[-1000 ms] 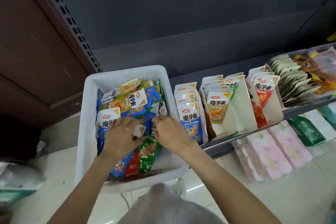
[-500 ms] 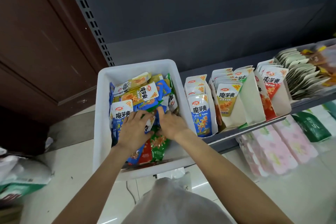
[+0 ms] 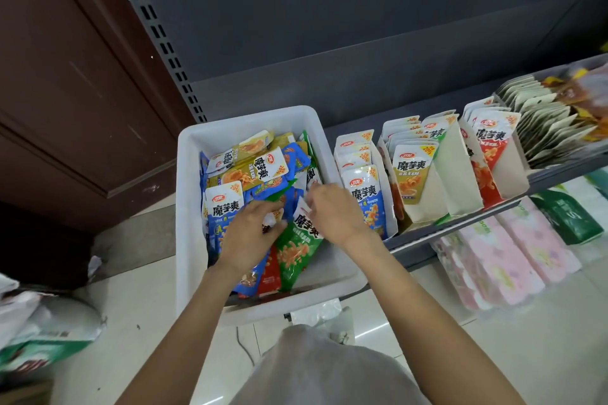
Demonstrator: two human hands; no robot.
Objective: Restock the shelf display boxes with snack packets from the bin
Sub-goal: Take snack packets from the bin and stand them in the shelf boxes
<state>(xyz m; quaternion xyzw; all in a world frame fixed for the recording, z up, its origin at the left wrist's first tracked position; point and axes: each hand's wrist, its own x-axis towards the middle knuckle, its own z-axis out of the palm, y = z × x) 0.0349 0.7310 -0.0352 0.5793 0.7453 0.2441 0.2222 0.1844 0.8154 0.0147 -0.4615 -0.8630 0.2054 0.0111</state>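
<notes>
A white plastic bin (image 3: pixel 189 207) sits at the shelf's left end, filled with blue, yellow, green and red snack packets. Both my hands are inside it. My left hand (image 3: pixel 250 233) lies over the packets with its fingers curled round a small white-topped packet (image 3: pixel 271 219). My right hand (image 3: pixel 332 210) pinches the top corner of a green packet (image 3: pixel 296 246), which is tilted up from the pile. To the right on the shelf (image 3: pixel 460 223) stand three white display boxes: one with blue packets (image 3: pixel 368 194), one with yellow packets (image 3: pixel 411 174), one with red packets (image 3: pixel 490 148).
Further right on the shelf, a tray (image 3: pixel 546 122) holds pale packets standing on edge. Pink and green packs (image 3: pixel 513 253) lie on the level below. A perforated shelf upright (image 3: pixel 154 29) and a brown door (image 3: pixel 65 76) stand to the left. Bags (image 3: pixel 39 329) lie on the floor.
The view has shifted, so the bin sits further right and lower in the frame. My right hand has lifted the green packet's top corner; my left hand stays on the packets.
</notes>
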